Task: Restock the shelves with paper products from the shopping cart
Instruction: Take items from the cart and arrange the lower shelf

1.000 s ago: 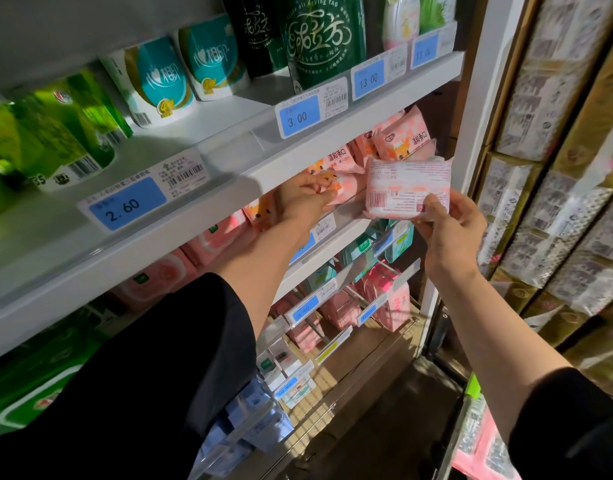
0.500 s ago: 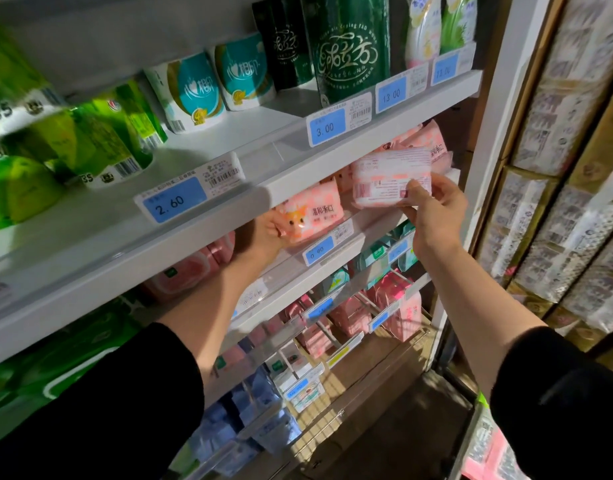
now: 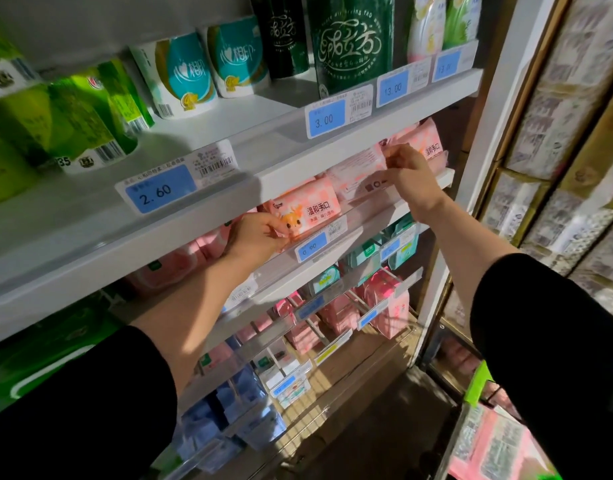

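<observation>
My right hand [image 3: 410, 174] pinches a pale pink tissue pack [image 3: 358, 169] by its right end, under the upper shelf and just above the white second shelf [image 3: 395, 207]. My left hand [image 3: 254, 237] grips the lower left corner of another pink pack with an orange deer print [image 3: 310, 206], which stands at the front of that same shelf. More pink packs [image 3: 426, 143] fill the shelf behind my right hand. Pink packs in the shopping cart [image 3: 488, 445] show at the bottom right.
The upper shelf [image 3: 263, 161] carries green and teal tissue rolls and blue price tags. Lower shelves hold pink, green and blue packs on hooks and in rows. Stacked wrapped cartons [image 3: 568, 140] stand to the right of the white shelf post.
My right hand has carried the pale pink pack up and inward, from in front of the shelves to under the upper shelf. My left hand has drawn back leftward onto the deer-print pack.
</observation>
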Available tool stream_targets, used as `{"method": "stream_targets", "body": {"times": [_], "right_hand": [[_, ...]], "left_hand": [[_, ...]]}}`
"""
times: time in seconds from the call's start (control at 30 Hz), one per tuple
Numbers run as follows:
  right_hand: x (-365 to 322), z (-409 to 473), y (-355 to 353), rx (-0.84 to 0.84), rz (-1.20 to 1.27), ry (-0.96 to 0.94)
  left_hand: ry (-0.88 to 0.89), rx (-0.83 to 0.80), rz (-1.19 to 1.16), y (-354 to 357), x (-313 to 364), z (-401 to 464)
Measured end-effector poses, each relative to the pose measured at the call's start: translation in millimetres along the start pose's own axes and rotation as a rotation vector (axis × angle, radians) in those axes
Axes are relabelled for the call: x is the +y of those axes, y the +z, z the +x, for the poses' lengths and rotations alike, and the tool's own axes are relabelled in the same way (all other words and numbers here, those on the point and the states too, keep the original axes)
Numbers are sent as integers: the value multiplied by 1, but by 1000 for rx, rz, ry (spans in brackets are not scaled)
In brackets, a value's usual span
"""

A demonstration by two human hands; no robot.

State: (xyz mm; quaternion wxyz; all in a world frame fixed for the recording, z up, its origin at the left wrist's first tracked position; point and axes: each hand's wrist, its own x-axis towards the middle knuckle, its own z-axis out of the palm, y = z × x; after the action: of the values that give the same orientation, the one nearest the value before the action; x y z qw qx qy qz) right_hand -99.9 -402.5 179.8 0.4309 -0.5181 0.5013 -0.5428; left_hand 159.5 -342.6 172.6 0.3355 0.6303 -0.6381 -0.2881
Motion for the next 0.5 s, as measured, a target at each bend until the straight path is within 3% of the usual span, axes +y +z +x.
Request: {"method": "stream_targets", "body": {"times": [0.33,0.43,0.5], "right_hand": [[10,20,8,68,-560,-70],[16,22,13,223,-739,-115],[21,23,19,332,-710,-159]], "left_hand": [[70,-10,137,11,5,6],[83,-15,150,13,5,4],[91,-25,136,13,5,2]]}}
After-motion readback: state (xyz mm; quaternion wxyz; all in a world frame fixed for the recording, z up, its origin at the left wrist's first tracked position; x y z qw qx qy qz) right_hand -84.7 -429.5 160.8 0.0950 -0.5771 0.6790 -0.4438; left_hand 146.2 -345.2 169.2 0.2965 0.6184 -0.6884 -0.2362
